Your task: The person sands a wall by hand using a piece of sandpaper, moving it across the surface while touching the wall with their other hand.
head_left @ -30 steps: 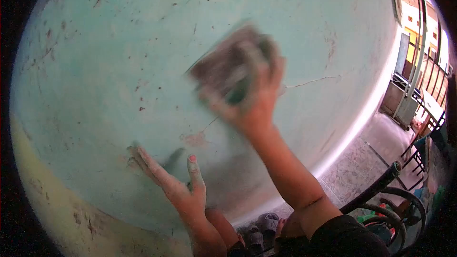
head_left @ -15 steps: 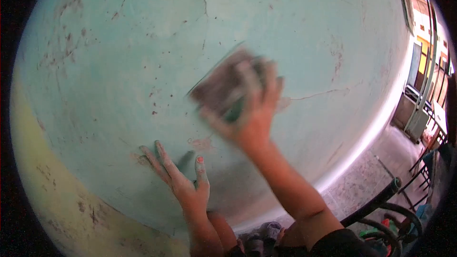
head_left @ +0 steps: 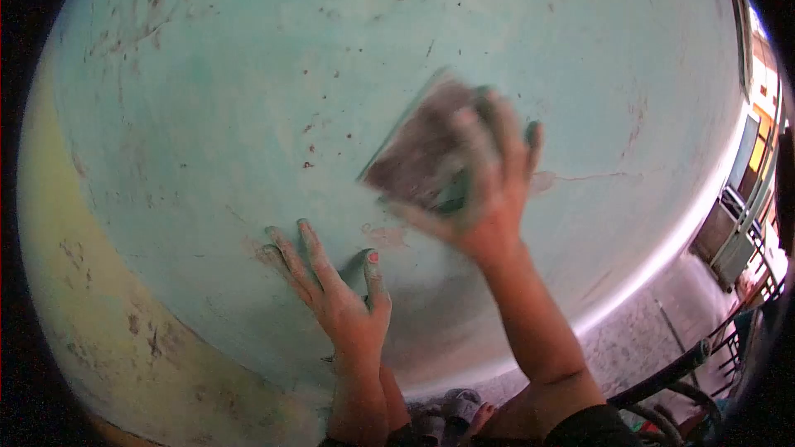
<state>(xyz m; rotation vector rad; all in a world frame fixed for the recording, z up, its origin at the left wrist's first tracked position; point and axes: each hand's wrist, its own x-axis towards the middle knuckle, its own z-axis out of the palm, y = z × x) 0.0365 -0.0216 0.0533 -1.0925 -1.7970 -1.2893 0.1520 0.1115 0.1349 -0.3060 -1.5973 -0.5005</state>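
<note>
A pale green wall (head_left: 207, 132) with cracks and reddish-brown spots fills most of the view. My right hand (head_left: 490, 190), slightly blurred, grips a flat brown rectangular block (head_left: 418, 145) against the wall, right of centre. Lower and to the left, my left hand (head_left: 339, 294) rests on the wall with its fingers spread and holds nothing. Pale dust coats the fingers of my left hand. The block's face toward the wall is hidden.
A yellowish wall section (head_left: 124, 314) lies at the lower left. Black curved metal tubing (head_left: 662, 377) stands at the lower right, over a grey floor (head_left: 638, 323). Railings and a bright opening show at the far right.
The whole view has shifted, so the wall marks and both hands appear farther right. My right hand still grips the block, and my left hand remains spread on the wall.
</note>
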